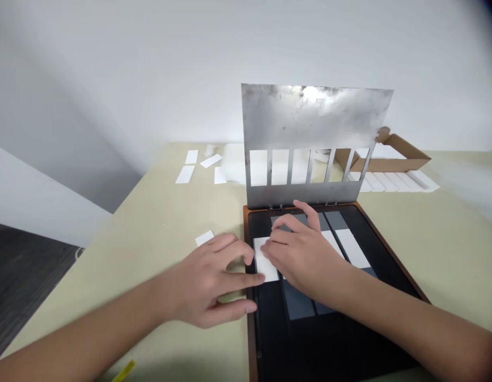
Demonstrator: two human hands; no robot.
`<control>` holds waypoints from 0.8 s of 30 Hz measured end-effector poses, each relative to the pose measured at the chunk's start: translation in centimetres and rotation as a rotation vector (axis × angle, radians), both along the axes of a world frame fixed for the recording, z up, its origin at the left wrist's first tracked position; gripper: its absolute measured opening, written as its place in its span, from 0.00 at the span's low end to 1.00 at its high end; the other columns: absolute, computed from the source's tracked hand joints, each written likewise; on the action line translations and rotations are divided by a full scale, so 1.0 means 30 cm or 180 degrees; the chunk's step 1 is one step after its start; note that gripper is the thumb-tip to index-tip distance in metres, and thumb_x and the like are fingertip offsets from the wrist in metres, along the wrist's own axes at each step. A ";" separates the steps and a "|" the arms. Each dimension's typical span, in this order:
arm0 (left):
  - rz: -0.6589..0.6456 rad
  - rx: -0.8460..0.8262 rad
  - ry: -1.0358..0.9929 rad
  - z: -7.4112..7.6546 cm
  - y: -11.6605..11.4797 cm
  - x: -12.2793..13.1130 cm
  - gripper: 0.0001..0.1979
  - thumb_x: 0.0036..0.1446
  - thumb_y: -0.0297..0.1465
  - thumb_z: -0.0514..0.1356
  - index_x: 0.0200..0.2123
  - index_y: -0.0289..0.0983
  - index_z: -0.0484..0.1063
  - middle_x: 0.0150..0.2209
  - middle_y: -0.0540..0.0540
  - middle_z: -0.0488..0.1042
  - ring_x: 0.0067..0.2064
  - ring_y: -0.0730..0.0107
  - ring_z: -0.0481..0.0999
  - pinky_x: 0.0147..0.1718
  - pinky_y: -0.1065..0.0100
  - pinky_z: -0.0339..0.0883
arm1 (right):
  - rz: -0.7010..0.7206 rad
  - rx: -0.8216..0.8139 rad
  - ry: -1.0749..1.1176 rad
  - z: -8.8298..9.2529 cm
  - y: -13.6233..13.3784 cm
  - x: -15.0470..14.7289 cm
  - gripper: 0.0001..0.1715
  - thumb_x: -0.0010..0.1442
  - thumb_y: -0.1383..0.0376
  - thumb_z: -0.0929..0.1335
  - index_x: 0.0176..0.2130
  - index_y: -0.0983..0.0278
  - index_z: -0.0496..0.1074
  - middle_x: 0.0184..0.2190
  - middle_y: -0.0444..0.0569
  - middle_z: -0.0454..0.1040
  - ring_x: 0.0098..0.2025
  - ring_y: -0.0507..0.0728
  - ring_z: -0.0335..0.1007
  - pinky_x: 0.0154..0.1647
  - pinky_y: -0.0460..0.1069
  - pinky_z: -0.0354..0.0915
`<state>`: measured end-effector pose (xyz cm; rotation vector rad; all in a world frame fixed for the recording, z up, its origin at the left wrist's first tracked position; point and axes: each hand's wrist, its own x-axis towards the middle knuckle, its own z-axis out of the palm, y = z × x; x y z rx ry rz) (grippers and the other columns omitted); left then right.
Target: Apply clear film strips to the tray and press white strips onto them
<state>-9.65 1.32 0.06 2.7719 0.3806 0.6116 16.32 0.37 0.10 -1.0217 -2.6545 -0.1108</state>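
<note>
Black wood-framed tray, hinged steel stencil plate upright at its far edge.
White strip on tray between hands: left hand spread, fingertips at strip's edge; right hand fingers over it, no pinch.

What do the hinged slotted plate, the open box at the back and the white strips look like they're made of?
The slotted plate looks like bare sheet metal, probably steel: grey, smudged, with a bright glare. The open box seems to be plain brown cardboard, matt with folded flaps. The white strips look like matt paper or thin card, though the exact material is hard to tell.
</note>
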 end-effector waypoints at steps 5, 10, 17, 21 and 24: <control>0.0194 -0.0161 -0.0028 -0.001 0.001 -0.006 0.14 0.67 0.37 0.64 0.54 0.42 0.80 0.47 0.40 0.71 0.44 0.58 0.69 0.46 0.55 0.65 | -0.0031 -0.0044 -0.0043 0.008 -0.005 -0.004 0.12 0.65 0.74 0.68 0.38 0.59 0.79 0.33 0.43 0.79 0.52 0.61 0.68 0.74 0.72 0.30; 0.0255 -0.0217 -0.0023 0.003 0.001 -0.006 0.14 0.65 0.36 0.66 0.53 0.45 0.81 0.53 0.39 0.71 0.50 0.54 0.71 0.51 0.54 0.68 | -0.0041 -0.0071 -0.0024 0.011 -0.009 -0.002 0.12 0.65 0.74 0.68 0.39 0.58 0.79 0.33 0.43 0.80 0.52 0.61 0.69 0.75 0.71 0.30; 0.0286 -0.0244 -0.0030 -0.007 0.004 -0.006 0.14 0.65 0.35 0.67 0.53 0.47 0.81 0.73 0.39 0.57 0.72 0.39 0.58 0.67 0.40 0.58 | -0.0025 -0.0133 0.0071 0.013 -0.005 -0.009 0.12 0.67 0.72 0.68 0.37 0.59 0.79 0.33 0.42 0.81 0.51 0.60 0.71 0.74 0.71 0.31; 0.0265 -0.0230 -0.0054 -0.007 0.004 -0.003 0.14 0.65 0.34 0.67 0.54 0.46 0.81 0.74 0.38 0.55 0.74 0.40 0.55 0.69 0.38 0.56 | -0.0027 -0.0170 0.0161 0.015 -0.003 -0.010 0.12 0.68 0.72 0.68 0.36 0.59 0.80 0.32 0.42 0.81 0.50 0.59 0.71 0.74 0.70 0.32; 0.0240 -0.0207 -0.0087 -0.006 0.005 -0.001 0.14 0.65 0.34 0.67 0.53 0.45 0.81 0.74 0.37 0.56 0.75 0.42 0.55 0.69 0.38 0.57 | -0.0054 -0.0173 0.0179 0.020 -0.003 -0.012 0.12 0.68 0.71 0.68 0.35 0.60 0.80 0.32 0.42 0.81 0.49 0.59 0.71 0.74 0.70 0.33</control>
